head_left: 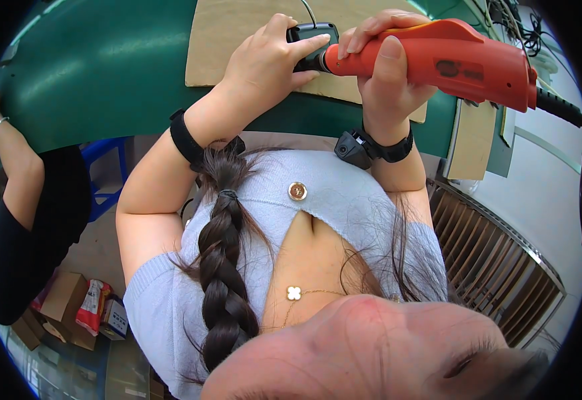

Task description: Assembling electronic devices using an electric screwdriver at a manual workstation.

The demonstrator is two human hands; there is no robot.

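One small dark device [314, 31] is held up over the near part of the bench, its black rim around a greyish face and one thin cord [309, 11] rising from its top. The black nose of one red power screwdriver [461, 57] reaches its lower right side; whether the tip is seated there cannot be told.

Two hands are at work. The left hand [267, 57] grips the device from the left, index finger laid across its face and thumb below, the gap between them narrow and spanning the nose. The right hand [394, 83] is wrapped around the front of the screwdriver body, fingers over the top and thumb along the near side, closed to the body's thickness.

Behind the device lies one large tan sheet [227, 47], its near edge close to the bench edge. The green bench [91, 87] runs broadly left of the sheet, while on the right a black cable [561, 108] trails from the tool's end. Both wrists carry a black band, two in all. Farther left are one co-worker's arm [21, 163] and one blue stool [119, 167].
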